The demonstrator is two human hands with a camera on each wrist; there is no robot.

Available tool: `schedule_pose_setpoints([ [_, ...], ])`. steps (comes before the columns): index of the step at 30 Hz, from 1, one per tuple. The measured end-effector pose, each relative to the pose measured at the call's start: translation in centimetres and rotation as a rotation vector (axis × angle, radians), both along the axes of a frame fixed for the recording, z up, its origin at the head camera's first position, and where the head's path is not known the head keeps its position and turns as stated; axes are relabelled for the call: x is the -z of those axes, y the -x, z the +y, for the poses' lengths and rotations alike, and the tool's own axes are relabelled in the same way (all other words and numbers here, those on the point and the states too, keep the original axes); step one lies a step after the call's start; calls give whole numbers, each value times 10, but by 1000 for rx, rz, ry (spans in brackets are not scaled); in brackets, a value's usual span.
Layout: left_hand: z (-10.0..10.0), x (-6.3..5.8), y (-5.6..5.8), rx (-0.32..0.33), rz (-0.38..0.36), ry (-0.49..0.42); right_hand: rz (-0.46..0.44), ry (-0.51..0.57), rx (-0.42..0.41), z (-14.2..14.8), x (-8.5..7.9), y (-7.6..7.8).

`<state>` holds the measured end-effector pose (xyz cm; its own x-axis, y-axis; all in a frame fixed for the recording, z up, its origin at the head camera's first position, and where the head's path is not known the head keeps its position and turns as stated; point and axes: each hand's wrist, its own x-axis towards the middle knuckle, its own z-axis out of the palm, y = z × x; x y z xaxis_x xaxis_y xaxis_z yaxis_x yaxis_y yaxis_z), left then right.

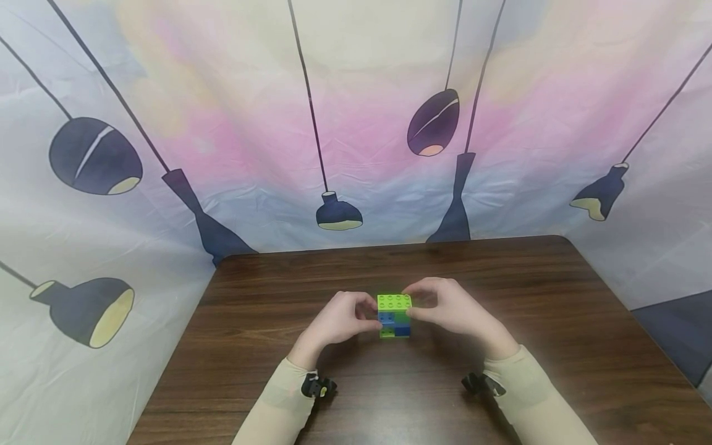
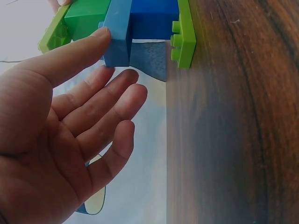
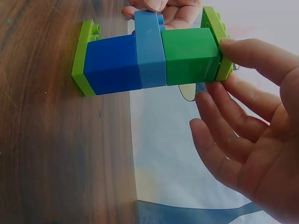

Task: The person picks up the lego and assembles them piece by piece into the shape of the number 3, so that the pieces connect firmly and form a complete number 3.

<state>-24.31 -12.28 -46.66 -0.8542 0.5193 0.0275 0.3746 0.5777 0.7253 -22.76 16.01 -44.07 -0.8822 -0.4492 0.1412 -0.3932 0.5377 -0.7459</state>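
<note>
A stack of toy building bricks (image 1: 394, 301) stands upright on the table in front of me. From the bottom, it has a lime-green plate (image 3: 82, 60), a dark blue brick (image 3: 113, 65), a light blue brick (image 3: 151, 56), a green brick (image 3: 191, 56) and a lime-green plate (image 3: 215, 35) on top. My left hand (image 1: 339, 318) pinches the light blue brick, thumb on its near end; the other fingers spread loosely behind. With thumb and index finger, my right hand (image 1: 458, 309) pinches the top plate at its right end.
The dark wood-grain table (image 1: 267, 358) reaches back to a fabric backdrop (image 1: 250, 142) printed with hanging lamps. A dark wrist-camera mount (image 1: 319, 386) sits on the left sleeve, and a similar mount (image 1: 483, 384) on the right.
</note>
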Motion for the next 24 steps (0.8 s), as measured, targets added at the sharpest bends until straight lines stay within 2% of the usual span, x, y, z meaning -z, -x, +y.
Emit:
schedule_pose_setpoints([
  [15, 0, -2, -2, -11, -7, 3, 51, -31, 2, -1, 1, 0],
  [24, -1, 0, -1, -6, -1, 6, 26, -33, -3, 1, 1, 0],
])
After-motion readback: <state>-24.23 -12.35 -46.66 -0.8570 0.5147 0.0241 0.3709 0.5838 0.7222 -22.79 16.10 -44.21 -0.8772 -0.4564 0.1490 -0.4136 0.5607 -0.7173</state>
